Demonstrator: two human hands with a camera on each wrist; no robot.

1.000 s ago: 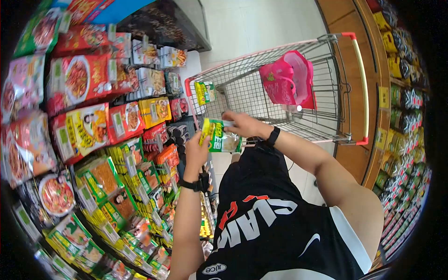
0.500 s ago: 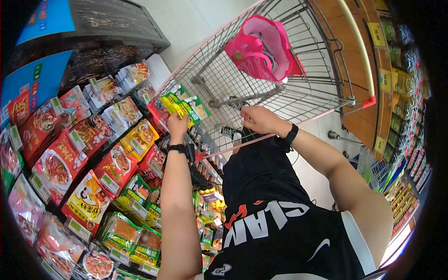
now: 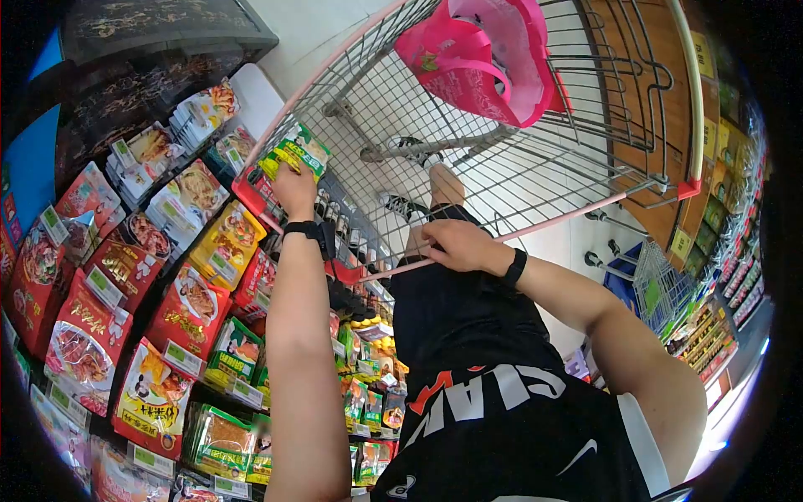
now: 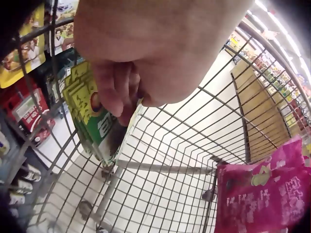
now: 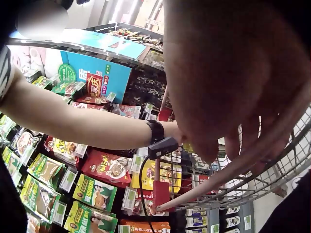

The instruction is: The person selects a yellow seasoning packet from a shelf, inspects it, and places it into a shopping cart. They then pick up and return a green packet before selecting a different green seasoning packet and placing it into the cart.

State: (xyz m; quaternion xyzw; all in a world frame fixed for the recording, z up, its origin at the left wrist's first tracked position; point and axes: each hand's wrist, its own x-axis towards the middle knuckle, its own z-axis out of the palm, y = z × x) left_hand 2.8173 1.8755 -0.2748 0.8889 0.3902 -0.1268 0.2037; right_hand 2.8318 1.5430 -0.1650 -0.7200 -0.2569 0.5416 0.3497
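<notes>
My left hand [image 3: 294, 191] reaches down inside the front end of the shopping cart and pinches a green-and-yellow food packet [image 3: 303, 151]. In the left wrist view, several matching packets [image 4: 92, 109] stand bunched against the cart's wire wall, right under the curled fingers. Part of the packet is hidden by the hand. My right hand [image 3: 458, 243] hovers at the cart's near side rail [image 3: 535, 224], its fingers loosely bent with nothing in them. The right wrist view shows those fingers hanging just beyond the rail.
A pink bag [image 3: 460, 71] sits in the cart [image 3: 385, 100] toward the handle [image 3: 697, 109]. Shelves of food pouches [image 3: 88, 343] line the left side. Another cart [image 3: 665, 289] stands at the right, near a wooden shelf base [image 3: 640, 109].
My left hand has carried the packet from in front of my body down into the cart's front end. My right hand has let go of the packet and drawn back to the side rail.
</notes>
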